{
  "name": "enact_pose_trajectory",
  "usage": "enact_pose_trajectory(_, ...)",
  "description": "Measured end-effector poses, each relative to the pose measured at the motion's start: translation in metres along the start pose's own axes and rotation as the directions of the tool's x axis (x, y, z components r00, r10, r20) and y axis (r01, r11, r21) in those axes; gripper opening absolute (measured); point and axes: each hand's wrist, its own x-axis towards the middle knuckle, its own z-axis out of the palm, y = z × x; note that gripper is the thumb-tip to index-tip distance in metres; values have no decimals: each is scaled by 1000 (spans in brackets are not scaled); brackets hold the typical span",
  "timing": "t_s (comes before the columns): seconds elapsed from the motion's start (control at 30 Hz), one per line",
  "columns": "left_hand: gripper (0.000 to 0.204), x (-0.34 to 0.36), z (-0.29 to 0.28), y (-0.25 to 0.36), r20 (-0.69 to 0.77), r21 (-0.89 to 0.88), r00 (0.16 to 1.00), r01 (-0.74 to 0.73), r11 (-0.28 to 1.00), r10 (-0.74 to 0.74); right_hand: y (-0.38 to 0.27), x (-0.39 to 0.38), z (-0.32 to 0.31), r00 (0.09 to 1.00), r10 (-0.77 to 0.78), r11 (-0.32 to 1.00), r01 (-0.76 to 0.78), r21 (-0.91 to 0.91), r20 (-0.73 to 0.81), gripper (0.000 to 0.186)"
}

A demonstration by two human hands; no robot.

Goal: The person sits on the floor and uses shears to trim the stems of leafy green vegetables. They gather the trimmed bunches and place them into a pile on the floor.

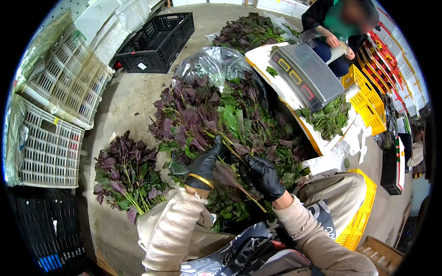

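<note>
A large heap of purple-and-green leafy perilla (198,110) lies in front of me on clear plastic. My left hand (205,162), in a black glove with a yellow band at the wrist, is closed around leafy stems at the heap's near edge. Gloved in black too, my right hand (264,177) pinches a long perilla stem (235,153) that slants up toward my left hand. Between the hands a purple leafy sprig (225,176) is partly blurred, its stem passing below my right hand. The fingers hide where the stems are gripped.
A perilla bunch (131,172) lies on the floor at left. A scale (306,73) stands on a white foam box at right, beside green leaves (327,117). Crates include black (156,43), white (50,142) and yellow (363,101) ones. Another person (338,37) sits at far right.
</note>
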Motion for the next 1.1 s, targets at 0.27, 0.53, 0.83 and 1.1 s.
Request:
enact_pose_trajectory(0.27, 39, 3, -15, -23, 101, 286, 772, -626, 725, 627, 35, 11, -3, 959, -186, 965, 137, -225, -214, 28)
enact_pose_trajectory(0.53, 67, -3, -11, -14, 109, 522, 572, -728, 443, 813, 20, 8, 9, 974, -160, 970, 126, -208, -158, 20)
enact_pose_trajectory(0.83, 30, -2, 3, -14, -46, 27, 706, -707, 707, 707, 35, 4, 3, 947, -267, 959, 243, -144, -179, 19)
enact_pose_trajectory(1.1, 35, -16, -14, -9, 34, 604, 738, -552, 575, 674, 3, 4, 6, 872, -454, 809, 318, -495, -182, 28)
